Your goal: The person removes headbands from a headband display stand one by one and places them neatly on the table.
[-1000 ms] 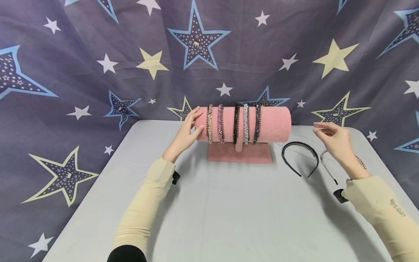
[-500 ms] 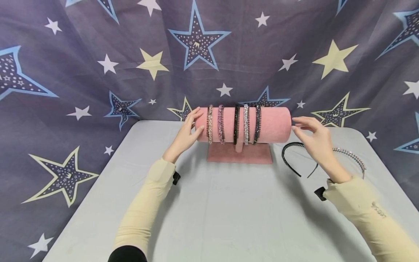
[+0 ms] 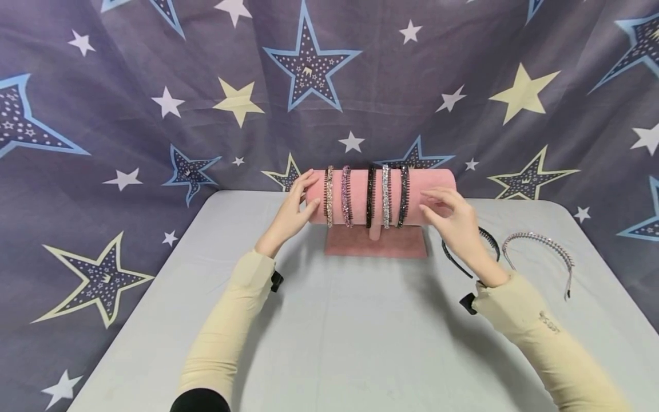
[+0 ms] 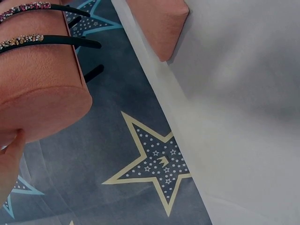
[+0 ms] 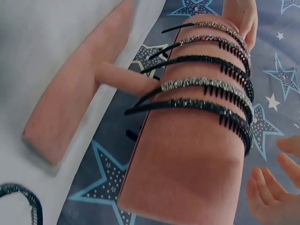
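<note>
We see a salmon-pink plush-looking cylindrical roll (image 3: 360,196) and matching flat rectangular base (image 3: 376,247), beside a gold-glittered curved headband (image 3: 329,197), a pink-glittered one (image 3: 346,197), a black one (image 3: 370,197), a silver-glittered one (image 3: 386,197) and a black one with pale glints (image 3: 404,197). We find plain pale grey on the cloth-covered table (image 3: 334,332), black on a loose toothed headband (image 3: 491,236), silvery pink on another (image 3: 538,236). We note a cream-yellow fabric sleeve (image 3: 530,326) with dark lettering, and a purple-grey cloth backdrop (image 3: 401,103) patterned with white, yellow and blue-outlined stars.

Free room fronts the stand (image 3: 360,199), but two headbands (image 3: 540,237) obstruct its right side.
</note>
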